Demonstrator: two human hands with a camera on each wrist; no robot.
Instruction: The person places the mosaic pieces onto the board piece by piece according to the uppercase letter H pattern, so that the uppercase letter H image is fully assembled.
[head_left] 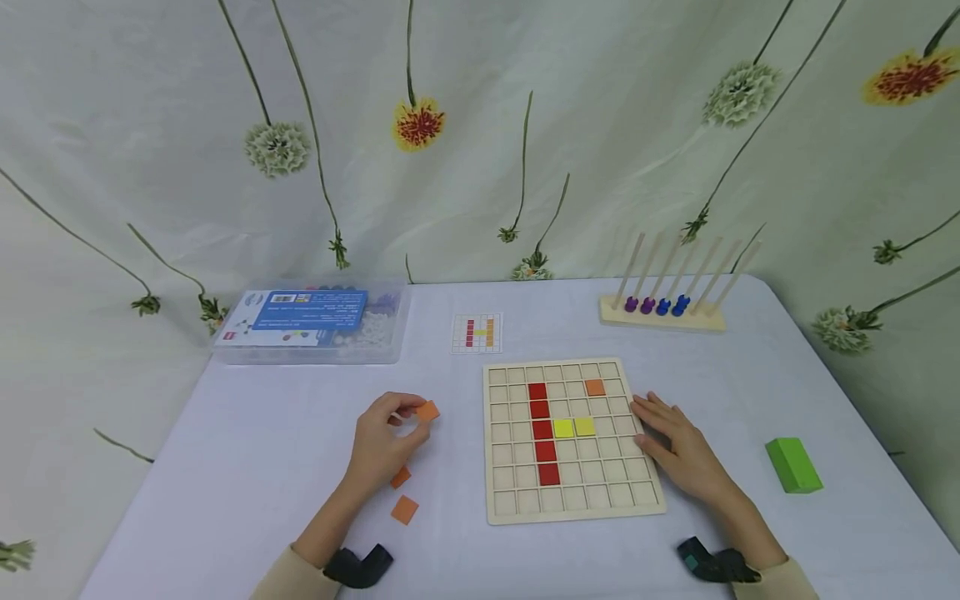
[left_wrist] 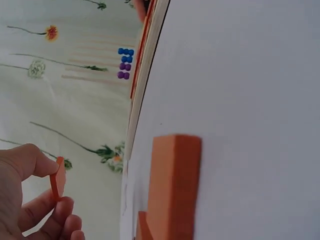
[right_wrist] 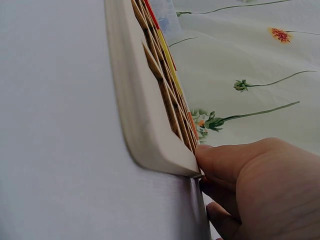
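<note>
Pinching an orange tile point(head_left: 427, 411) in the left hand point(head_left: 384, 443), near two loose tiles point(head_left: 405, 509), left of the board point(head_left: 574, 498); seemingly at the fetching step, next calling for careful squaring over an unfilled square point(head_left: 599, 406); resting the right hand point(head_left: 686, 454), fingers relaxed, against the board's right edge

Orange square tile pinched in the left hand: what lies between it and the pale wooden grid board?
Only bare white tabletop separates the orange square tile from the wooden grid board, as the head view shows.
</note>
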